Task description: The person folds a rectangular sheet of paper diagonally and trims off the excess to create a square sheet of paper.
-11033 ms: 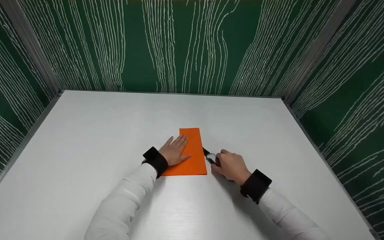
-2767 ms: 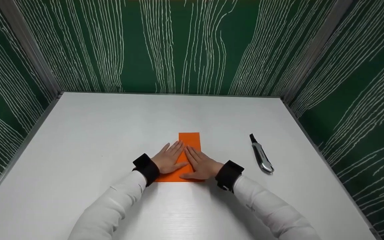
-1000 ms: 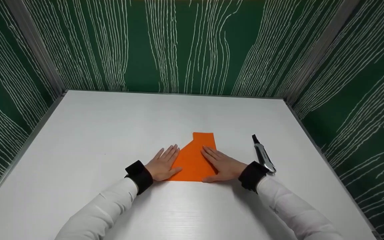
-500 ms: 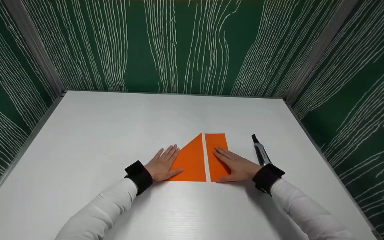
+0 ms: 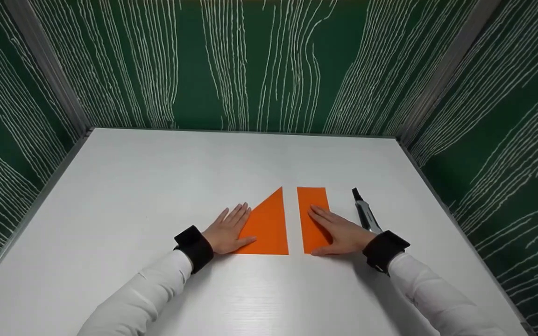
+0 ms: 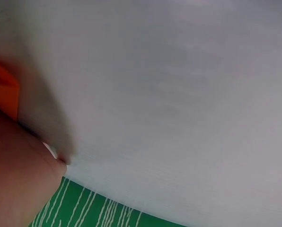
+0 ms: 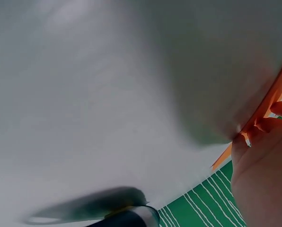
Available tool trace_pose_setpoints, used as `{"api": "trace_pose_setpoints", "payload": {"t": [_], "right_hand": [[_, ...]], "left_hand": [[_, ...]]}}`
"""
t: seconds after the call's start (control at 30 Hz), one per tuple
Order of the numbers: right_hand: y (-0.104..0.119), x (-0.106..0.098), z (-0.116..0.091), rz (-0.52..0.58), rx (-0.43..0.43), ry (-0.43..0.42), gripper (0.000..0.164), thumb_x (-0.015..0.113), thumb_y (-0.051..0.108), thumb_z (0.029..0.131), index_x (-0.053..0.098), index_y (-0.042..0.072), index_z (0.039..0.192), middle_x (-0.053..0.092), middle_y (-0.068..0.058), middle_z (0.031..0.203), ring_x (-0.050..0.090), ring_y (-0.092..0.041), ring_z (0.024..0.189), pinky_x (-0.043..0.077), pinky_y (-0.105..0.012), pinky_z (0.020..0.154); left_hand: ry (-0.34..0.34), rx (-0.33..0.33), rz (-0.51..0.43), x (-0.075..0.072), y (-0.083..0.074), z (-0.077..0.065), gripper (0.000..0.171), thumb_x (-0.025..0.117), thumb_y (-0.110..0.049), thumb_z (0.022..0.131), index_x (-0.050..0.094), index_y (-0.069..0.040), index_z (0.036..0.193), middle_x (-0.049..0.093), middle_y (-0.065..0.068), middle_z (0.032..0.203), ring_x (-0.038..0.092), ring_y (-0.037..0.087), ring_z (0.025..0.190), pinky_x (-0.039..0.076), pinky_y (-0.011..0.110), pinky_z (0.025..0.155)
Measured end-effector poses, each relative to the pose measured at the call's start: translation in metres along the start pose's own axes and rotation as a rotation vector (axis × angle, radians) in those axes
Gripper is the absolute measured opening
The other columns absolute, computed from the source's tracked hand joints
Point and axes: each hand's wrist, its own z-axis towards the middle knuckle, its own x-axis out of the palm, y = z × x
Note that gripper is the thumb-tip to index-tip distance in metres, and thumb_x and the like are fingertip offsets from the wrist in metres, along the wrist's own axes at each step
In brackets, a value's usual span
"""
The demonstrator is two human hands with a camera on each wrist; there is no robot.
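Observation:
Two orange paper pieces lie side by side with a strip of white table between them. My left hand rests flat, fingers spread, on the left edge of the wider piece, whose top left side slants up to a point. On the narrow rectangular piece, my right hand presses with straight fingers, covering its lower right part. In the left wrist view a bit of orange paper shows beside the hand. The right wrist view has the narrow piece's edge under the fingers.
A silver and black utility knife lies just right of the narrow piece, its lower end hidden behind the right wrist's black band. The white table is bounded by green walls with white wavy lines.
The knife, held in the right hand at first, was laid down on the right. Recently the right hand slid the narrow piece rightward off the wider one, widening the gap; the left hand stayed put.

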Motion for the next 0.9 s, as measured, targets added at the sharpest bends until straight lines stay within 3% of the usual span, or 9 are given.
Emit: {"api": "trace_pose_setpoints", "payload": {"t": [0.4,0.63,0.9], "right_hand": [[0.006,-0.001,0.003,0.03,0.022,-0.054,0.111,0.067,0.071,0.086,0.018,0.012,0.166,0.014,-0.008,0.175,0.019,-0.034,0.161,0.022,-0.057,0.129],[0.031,-0.007,0.015,0.112,0.024,-0.069,0.104,0.061,0.067,0.093,0.014,0.01,0.166,0.013,-0.011,0.175,0.019,-0.035,0.161,0.023,-0.057,0.129],[0.062,-0.004,0.031,0.175,0.025,-0.022,0.093,0.059,0.054,0.1,0.013,0.006,0.165,0.014,-0.013,0.174,0.018,-0.034,0.162,0.021,-0.055,0.13]], "left_hand": [[-0.001,0.015,0.002,-0.002,-0.001,-0.003,0.082,0.044,-0.051,0.107,0.013,-0.001,0.164,0.008,0.016,0.175,0.009,0.032,0.164,0.008,0.054,0.132],[-0.004,0.015,0.0,-0.005,-0.003,-0.005,0.081,0.042,-0.051,0.108,0.014,-0.001,0.164,0.009,0.016,0.175,0.009,0.032,0.164,0.008,0.053,0.133],[0.004,0.02,-0.051,-0.004,-0.003,-0.005,0.083,0.043,-0.052,0.107,0.012,-0.001,0.164,0.007,0.016,0.175,0.006,0.031,0.164,0.004,0.053,0.133]]}}
